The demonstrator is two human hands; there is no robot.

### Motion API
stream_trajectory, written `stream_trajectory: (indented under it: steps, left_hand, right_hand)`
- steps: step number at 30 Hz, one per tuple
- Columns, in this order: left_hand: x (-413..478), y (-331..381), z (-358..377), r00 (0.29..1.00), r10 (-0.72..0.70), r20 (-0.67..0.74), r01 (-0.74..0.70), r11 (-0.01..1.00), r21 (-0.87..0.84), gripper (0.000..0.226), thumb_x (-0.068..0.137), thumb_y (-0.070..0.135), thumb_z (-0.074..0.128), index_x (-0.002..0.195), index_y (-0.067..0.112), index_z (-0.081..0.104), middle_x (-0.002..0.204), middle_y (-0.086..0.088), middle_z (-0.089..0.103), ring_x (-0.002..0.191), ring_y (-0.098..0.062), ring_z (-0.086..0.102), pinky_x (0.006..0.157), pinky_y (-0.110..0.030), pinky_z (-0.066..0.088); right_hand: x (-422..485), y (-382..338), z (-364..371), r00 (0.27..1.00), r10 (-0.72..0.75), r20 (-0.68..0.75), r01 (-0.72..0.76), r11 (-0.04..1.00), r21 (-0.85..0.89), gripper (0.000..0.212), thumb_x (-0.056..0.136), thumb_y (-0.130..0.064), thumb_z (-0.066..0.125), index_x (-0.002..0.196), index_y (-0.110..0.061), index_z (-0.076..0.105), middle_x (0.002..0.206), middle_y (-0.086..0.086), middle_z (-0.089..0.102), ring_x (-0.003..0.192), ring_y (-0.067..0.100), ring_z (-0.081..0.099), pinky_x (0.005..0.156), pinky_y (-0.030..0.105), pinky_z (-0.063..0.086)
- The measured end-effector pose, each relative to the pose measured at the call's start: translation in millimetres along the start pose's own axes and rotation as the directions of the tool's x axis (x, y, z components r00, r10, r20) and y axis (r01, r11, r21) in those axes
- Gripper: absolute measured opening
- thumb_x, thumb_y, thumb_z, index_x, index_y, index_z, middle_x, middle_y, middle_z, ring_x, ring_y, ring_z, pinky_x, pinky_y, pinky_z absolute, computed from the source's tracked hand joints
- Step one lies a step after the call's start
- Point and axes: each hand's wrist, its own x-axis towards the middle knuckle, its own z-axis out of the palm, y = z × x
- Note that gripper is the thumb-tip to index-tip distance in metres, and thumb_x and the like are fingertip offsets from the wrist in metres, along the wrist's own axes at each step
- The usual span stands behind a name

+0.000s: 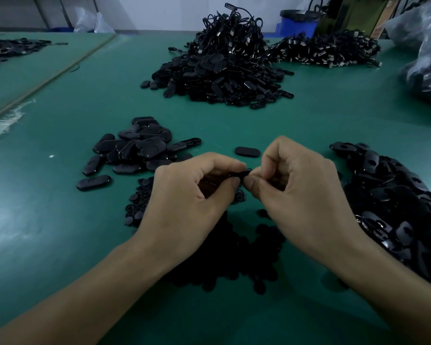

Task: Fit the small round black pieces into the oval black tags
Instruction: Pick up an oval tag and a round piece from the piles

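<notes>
My left hand [184, 195] and my right hand [301, 192] meet above the green table [60, 220], both with curled fingers pinching one oval black tag [239, 174] between them. Most of that tag is hidden by the fingers; whether a round piece is in it cannot be seen. Beneath my wrists lies a heap of small round black pieces [234, 257]. A pile of oval tags [137, 148] lies left of my hands, one single tag [247, 151] lies just beyond them, and a larger pile of tags with holes [396, 202] lies at the right.
A big mound of black tags with cords [222, 68] stands at the table's back centre, with another spread [329, 49] to its right. A plastic bag [426, 58] sits at the far right edge, a blue bin [299, 23] behind. More tags [8, 49] lie far left.
</notes>
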Motion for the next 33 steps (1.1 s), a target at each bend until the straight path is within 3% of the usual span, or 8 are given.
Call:
stream_trajectory:
  steps: [5,10,13,19,24,28,33]
  left_hand:
    - [-0.9,1.2,-1.2,1.000,0.020,0.005,-0.021,0.992,0.121,0.026,0.084,0.012,0.070,0.106,0.024,0.075,0.096,0.021,0.074,0.088,0.004,0.071,0.080,-0.014,0.055]
    - [0.9,4.7,-3.4,0.995,0.093,0.032,-0.099,0.952,0.290,0.024,0.081,0.014,0.070,0.104,0.020,0.076,0.095,0.015,0.075,0.087,0.002,0.069,0.081,-0.024,0.057]
    - [1.6,4.6,-5.4,0.991,0.115,0.072,-0.134,0.923,0.360,0.023,0.082,0.011,0.075,0.104,0.019,0.077,0.094,0.013,0.075,0.086,0.001,0.066,0.080,-0.018,0.052]
    - [1.9,4.9,-6.0,0.983,0.133,0.124,-0.174,0.890,0.422,0.021,0.081,0.005,0.077,0.100,0.016,0.076,0.092,0.008,0.074,0.086,-0.003,0.062,0.080,-0.008,0.043]
    - [1.7,4.1,-7.2,0.976,0.144,0.163,-0.207,0.846,0.492,0.018,0.083,0.008,0.068,0.099,0.016,0.075,0.094,0.005,0.074,0.086,-0.015,0.067,0.080,-0.027,0.048]
    - [1.7,2.6,-7.1,0.976,0.141,0.166,-0.210,0.812,0.545,0.016,0.087,0.010,0.062,0.099,0.014,0.073,0.092,0.001,0.072,0.083,-0.021,0.066,0.075,-0.037,0.050]
    - [3.0,-0.1,-9.3,0.984,0.135,0.116,-0.177,0.817,0.549,0.014,0.085,0.010,0.065,0.097,0.012,0.072,0.088,0.000,0.072,0.078,-0.020,0.066,0.072,-0.033,0.045]
  right_hand:
    - [0.0,-0.6,2.0,1.000,0.016,0.004,-0.016,1.000,0.002,0.033,0.084,-0.011,0.075,0.073,-0.026,0.048,0.066,0.003,0.067,0.059,0.023,0.064,0.052,0.041,0.049]
    - [-3.0,-1.4,6.5,0.999,0.013,0.037,-0.012,0.999,-0.029,0.034,0.084,-0.002,0.068,0.069,-0.026,0.050,0.065,-0.005,0.064,0.058,0.013,0.059,0.051,0.030,0.048]
    - [-5.5,-1.7,8.1,0.997,0.025,0.077,-0.024,0.999,-0.024,0.035,0.085,0.004,0.063,0.069,-0.026,0.051,0.067,-0.001,0.066,0.061,0.021,0.063,0.055,0.042,0.049]
    - [-5.3,-0.9,8.7,0.997,0.028,0.066,-0.029,1.000,0.000,0.033,0.086,0.002,0.064,0.069,-0.023,0.050,0.060,0.001,0.062,0.054,0.020,0.056,0.051,0.040,0.045]
    - [-5.9,-1.7,9.0,0.995,0.019,0.101,-0.023,0.999,0.035,0.034,0.087,0.001,0.063,0.071,-0.026,0.050,0.057,0.001,0.061,0.047,0.019,0.049,0.043,0.036,0.040]
    - [-6.3,-1.0,7.9,0.990,-0.016,0.138,0.006,0.997,0.078,0.032,0.089,-0.001,0.063,0.076,-0.027,0.051,0.060,0.003,0.063,0.051,0.026,0.055,0.047,0.043,0.046]
    - [-8.1,-2.3,10.9,0.981,-0.058,0.186,0.040,0.994,0.099,0.026,0.090,-0.006,0.065,0.083,-0.030,0.057,0.074,-0.003,0.072,0.065,0.026,0.069,0.061,0.050,0.056]
